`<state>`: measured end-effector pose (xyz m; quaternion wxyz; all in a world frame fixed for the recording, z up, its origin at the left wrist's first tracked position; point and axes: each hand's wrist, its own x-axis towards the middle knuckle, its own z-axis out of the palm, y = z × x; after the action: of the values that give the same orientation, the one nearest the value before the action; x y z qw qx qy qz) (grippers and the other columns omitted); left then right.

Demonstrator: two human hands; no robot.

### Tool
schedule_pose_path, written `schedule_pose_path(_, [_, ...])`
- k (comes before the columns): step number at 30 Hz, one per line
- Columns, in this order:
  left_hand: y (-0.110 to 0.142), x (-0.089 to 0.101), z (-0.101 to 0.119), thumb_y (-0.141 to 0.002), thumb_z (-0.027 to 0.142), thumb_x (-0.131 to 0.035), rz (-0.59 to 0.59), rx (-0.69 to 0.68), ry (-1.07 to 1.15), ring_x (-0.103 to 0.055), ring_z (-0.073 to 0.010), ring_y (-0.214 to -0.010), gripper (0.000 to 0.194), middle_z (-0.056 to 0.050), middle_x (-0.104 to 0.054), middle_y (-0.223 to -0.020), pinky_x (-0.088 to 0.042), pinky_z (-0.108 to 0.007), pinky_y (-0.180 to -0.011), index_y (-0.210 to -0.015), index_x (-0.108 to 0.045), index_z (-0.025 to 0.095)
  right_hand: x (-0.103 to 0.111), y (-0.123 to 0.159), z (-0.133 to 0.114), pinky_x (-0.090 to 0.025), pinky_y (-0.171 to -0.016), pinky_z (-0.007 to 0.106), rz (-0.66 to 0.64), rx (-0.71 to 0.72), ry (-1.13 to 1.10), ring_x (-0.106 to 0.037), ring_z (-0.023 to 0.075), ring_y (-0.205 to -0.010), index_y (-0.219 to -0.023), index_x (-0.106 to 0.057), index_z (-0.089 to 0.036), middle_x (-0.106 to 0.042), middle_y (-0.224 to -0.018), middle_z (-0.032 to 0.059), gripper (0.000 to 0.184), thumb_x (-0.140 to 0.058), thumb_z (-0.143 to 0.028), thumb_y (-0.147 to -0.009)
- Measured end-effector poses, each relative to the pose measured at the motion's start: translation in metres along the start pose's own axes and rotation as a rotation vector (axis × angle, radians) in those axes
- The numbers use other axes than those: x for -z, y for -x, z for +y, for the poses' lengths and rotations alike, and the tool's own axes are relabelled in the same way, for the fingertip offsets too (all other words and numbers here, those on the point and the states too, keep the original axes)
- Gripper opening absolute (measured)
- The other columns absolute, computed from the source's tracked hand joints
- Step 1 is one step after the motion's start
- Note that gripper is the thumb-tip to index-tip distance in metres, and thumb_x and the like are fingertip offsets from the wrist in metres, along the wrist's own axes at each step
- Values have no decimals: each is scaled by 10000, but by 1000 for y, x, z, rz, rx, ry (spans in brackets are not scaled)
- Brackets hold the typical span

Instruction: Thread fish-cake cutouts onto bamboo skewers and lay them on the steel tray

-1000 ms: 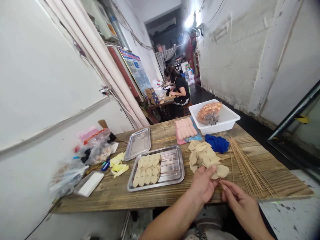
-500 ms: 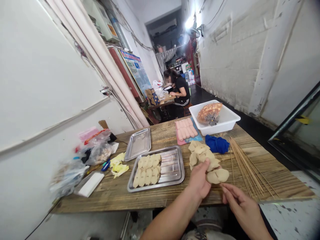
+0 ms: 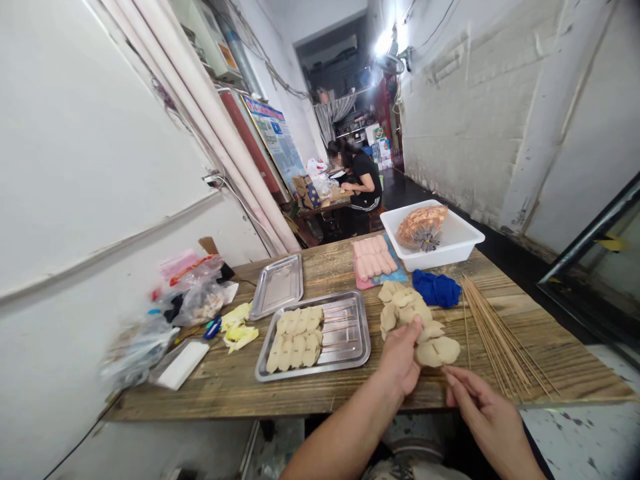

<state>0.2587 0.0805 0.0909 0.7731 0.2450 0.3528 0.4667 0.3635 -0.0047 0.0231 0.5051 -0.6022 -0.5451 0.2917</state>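
Near the front edge of the table, my left hand [image 3: 400,360] grips pale, flat oval food slices [image 3: 438,351], its thumb on top. My right hand [image 3: 480,407] pinches the end of a thin skewer that meets these slices; most of the stick is hidden. Just beyond my left hand lies a pile of loose beige slices [image 3: 403,303]. To the left, a metal tray [image 3: 345,357] bears skewered slices [image 3: 296,350] laid in two rows, their sticks pointing right. A spread bundle of bamboo skewers [image 3: 495,340] lies at the right.
A white plastic tub [image 3: 460,237] with a bagged orange-brown food stands at the back right, beside a blue cloth [image 3: 437,289] and a pack of pink sausages [image 3: 374,258]. A second metal tray [image 3: 277,287], yellow gloves [image 3: 239,328] and plastic bags [image 3: 200,300] lie left. A person [image 3: 363,175] sits farther back.
The view has shifted very slightly. Both hands keep almost the same pose, with the slices and skewer still between them.
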Motion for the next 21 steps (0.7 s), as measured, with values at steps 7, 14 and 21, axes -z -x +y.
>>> schedule_pose_path(7, [-11,8,4,-576,381,-752,57,-118,32,-629,-176,-748,400,-78,-656,-744,-483,-291,-723,-829,-629,96,-3,3,-1,-475,-551,195,-26,22,-20,-578,127,-534,-932,-611,-178,-584,-560,-28,240,-480,-359,-845])
schedule_pose_path(14, [-10,6,2,-584,350,-749,86,-126,25,-622,-160,-658,366,-68,-652,-690,-481,-290,-685,-808,-636,84,-3,4,0,-473,-559,194,-45,21,2,-583,130,-556,-938,-607,-180,-584,-574,-24,234,-471,-351,-853])
schedule_pose_path(21, [-10,4,2,-588,366,-746,106,-118,11,-624,-160,-692,391,-72,-661,-732,-479,-278,-686,-850,-645,94,-3,2,2,-467,-564,196,-43,-4,1,-583,132,-568,-958,-595,-178,-588,-591,-22,254,-463,-371,-858])
